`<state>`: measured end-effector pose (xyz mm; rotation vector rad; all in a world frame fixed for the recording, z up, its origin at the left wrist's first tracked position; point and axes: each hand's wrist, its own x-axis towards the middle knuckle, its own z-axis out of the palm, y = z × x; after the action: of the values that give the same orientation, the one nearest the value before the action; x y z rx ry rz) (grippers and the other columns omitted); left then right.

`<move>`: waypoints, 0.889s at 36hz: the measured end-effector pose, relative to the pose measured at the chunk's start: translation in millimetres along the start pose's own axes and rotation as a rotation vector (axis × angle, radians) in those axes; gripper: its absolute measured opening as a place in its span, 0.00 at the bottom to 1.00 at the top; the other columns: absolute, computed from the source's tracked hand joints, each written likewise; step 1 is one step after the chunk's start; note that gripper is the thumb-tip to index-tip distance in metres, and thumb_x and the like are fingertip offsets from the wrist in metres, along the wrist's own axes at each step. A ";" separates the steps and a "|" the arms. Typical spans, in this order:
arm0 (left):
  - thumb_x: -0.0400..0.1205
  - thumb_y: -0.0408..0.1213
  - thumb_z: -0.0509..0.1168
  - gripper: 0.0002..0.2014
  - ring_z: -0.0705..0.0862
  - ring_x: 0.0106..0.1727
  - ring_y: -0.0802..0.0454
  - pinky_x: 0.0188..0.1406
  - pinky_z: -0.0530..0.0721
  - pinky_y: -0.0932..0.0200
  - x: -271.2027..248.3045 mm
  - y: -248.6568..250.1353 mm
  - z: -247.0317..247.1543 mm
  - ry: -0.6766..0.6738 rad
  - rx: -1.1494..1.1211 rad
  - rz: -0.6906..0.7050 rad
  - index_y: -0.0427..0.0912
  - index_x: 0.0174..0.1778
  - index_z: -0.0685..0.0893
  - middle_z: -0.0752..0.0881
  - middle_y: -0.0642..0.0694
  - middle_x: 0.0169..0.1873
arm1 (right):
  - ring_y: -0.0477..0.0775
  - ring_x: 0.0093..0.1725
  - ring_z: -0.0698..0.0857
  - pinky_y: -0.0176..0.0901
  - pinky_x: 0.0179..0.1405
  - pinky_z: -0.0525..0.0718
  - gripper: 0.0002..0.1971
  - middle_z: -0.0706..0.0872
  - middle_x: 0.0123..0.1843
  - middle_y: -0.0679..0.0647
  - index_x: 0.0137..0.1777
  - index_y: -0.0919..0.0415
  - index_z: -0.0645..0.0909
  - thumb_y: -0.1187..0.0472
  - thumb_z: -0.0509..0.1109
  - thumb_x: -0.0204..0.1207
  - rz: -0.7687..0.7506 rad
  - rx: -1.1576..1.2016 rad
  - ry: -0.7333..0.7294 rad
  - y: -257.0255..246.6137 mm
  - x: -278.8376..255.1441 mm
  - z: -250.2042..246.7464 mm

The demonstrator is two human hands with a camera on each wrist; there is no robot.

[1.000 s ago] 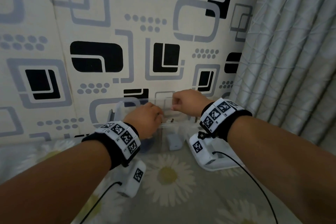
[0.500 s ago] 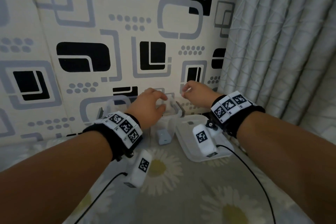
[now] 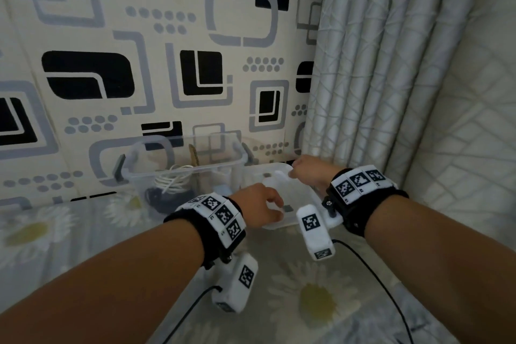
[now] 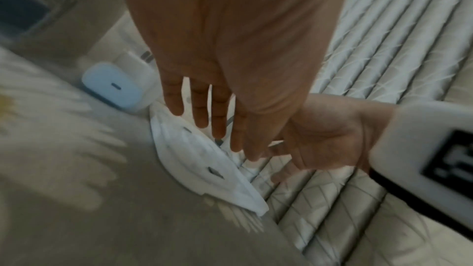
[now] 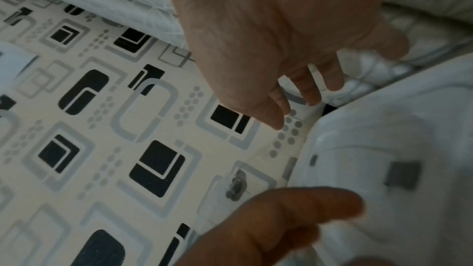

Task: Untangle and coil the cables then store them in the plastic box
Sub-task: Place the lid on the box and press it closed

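The clear plastic box stands against the patterned wall, holding a coiled white cable and a dark bundle. Its white lid lies just right of it. My left hand reaches over the lid's near edge; in the left wrist view its straight fingers touch the lid. My right hand curls its fingers around the far corner of the lid, which looks slightly tilted. The right hand also shows in the left wrist view.
A small pale-blue charger block lies on the floral sheet between box and lid. A grey pleated curtain hangs close on the right. The box has grey side latches. Black wrist-camera leads trail toward me.
Both hands have left the box's rim and moved right and down onto the lid. The left hand has dropped onto its near edge and the right hand has taken its far corner.
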<state>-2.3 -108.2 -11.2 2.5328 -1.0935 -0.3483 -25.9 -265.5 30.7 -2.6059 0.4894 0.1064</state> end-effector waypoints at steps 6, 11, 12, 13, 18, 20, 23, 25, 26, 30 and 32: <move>0.83 0.50 0.65 0.33 0.60 0.83 0.47 0.78 0.59 0.56 2.9 6.2 17.0 -0.046 -0.026 -0.036 0.52 0.83 0.61 0.59 0.46 0.83 | 0.65 0.67 0.79 0.51 0.66 0.79 0.20 0.79 0.70 0.66 0.72 0.73 0.72 0.60 0.61 0.85 0.105 0.210 -0.001 28.0 4.5 19.7; 0.84 0.48 0.64 0.35 0.60 0.83 0.48 0.77 0.57 0.60 5.3 10.9 22.7 -0.113 -0.031 -0.049 0.47 0.84 0.57 0.60 0.45 0.84 | 0.65 0.63 0.82 0.55 0.65 0.81 0.22 0.82 0.66 0.65 0.71 0.71 0.73 0.59 0.66 0.81 0.151 0.388 0.024 41.5 11.2 26.9; 0.84 0.48 0.64 0.35 0.60 0.83 0.48 0.76 0.58 0.60 5.4 11.3 22.7 -0.125 -0.037 -0.048 0.46 0.84 0.57 0.60 0.45 0.84 | 0.65 0.63 0.82 0.55 0.64 0.82 0.23 0.82 0.66 0.64 0.72 0.70 0.73 0.58 0.67 0.80 0.159 0.396 0.030 43.9 12.7 28.2; 0.84 0.48 0.65 0.35 0.60 0.83 0.48 0.76 0.58 0.61 6.2 11.6 22.8 -0.134 -0.043 -0.047 0.46 0.84 0.57 0.60 0.45 0.83 | 0.65 0.62 0.83 0.55 0.64 0.82 0.25 0.82 0.66 0.64 0.72 0.69 0.74 0.56 0.68 0.79 0.160 0.416 0.034 48.6 17.3 30.3; 0.81 0.51 0.67 0.36 0.60 0.82 0.49 0.76 0.59 0.59 11.1 9.8 26.8 -0.118 -0.049 -0.041 0.50 0.83 0.61 0.60 0.48 0.83 | 0.68 0.59 0.84 0.62 0.62 0.83 0.29 0.83 0.63 0.68 0.70 0.72 0.74 0.56 0.71 0.73 0.227 0.629 0.085 60.6 25.9 31.5; 0.80 0.53 0.69 0.37 0.60 0.82 0.48 0.76 0.60 0.58 14.2 6.5 28.9 -0.103 -0.054 -0.040 0.51 0.82 0.61 0.59 0.48 0.83 | 0.68 0.59 0.83 0.62 0.61 0.83 0.25 0.83 0.62 0.69 0.69 0.74 0.74 0.60 0.70 0.77 0.255 0.693 0.104 55.4 16.9 24.5; 0.76 0.54 0.72 0.41 0.57 0.83 0.48 0.78 0.57 0.56 18.8 1.3 32.4 -0.043 -0.065 -0.027 0.53 0.83 0.59 0.56 0.46 0.84 | 0.66 0.54 0.82 0.56 0.52 0.84 0.18 0.82 0.60 0.68 0.66 0.74 0.74 0.64 0.67 0.80 0.259 0.736 0.075 53.4 14.4 17.6; 0.73 0.56 0.75 0.48 0.53 0.84 0.44 0.80 0.56 0.51 22.0 -0.6 34.2 0.021 -0.058 -0.022 0.55 0.84 0.54 0.50 0.45 0.85 | 0.66 0.53 0.83 0.60 0.55 0.85 0.14 0.83 0.57 0.67 0.62 0.75 0.76 0.69 0.66 0.78 0.225 0.722 0.076 51.0 13.8 16.1; 0.71 0.57 0.76 0.51 0.52 0.84 0.42 0.80 0.56 0.48 23.1 -0.6 34.1 0.052 -0.060 -0.021 0.56 0.84 0.52 0.49 0.45 0.84 | 0.67 0.54 0.84 0.62 0.55 0.85 0.13 0.84 0.57 0.68 0.60 0.74 0.78 0.71 0.65 0.76 0.208 0.713 0.087 50.8 14.8 16.2; 0.67 0.55 0.79 0.55 0.56 0.83 0.41 0.80 0.62 0.43 28.0 -3.3 33.7 0.133 -0.106 0.012 0.58 0.84 0.50 0.49 0.46 0.84 | 0.62 0.41 0.82 0.50 0.35 0.82 0.08 0.82 0.45 0.65 0.46 0.66 0.78 0.74 0.59 0.72 0.173 0.830 0.127 40.5 9.7 15.4; 0.69 0.54 0.78 0.52 0.60 0.82 0.42 0.79 0.65 0.41 29.0 -4.1 32.2 0.195 -0.116 0.032 0.57 0.84 0.53 0.53 0.46 0.83 | 0.58 0.35 0.81 0.43 0.27 0.77 0.08 0.81 0.39 0.62 0.43 0.64 0.77 0.74 0.58 0.75 0.159 0.951 0.156 33.8 6.7 13.9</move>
<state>8.2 -134.3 -44.5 2.3862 -1.0084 -0.1474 -31.7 -288.8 2.3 -1.6484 0.6102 -0.2300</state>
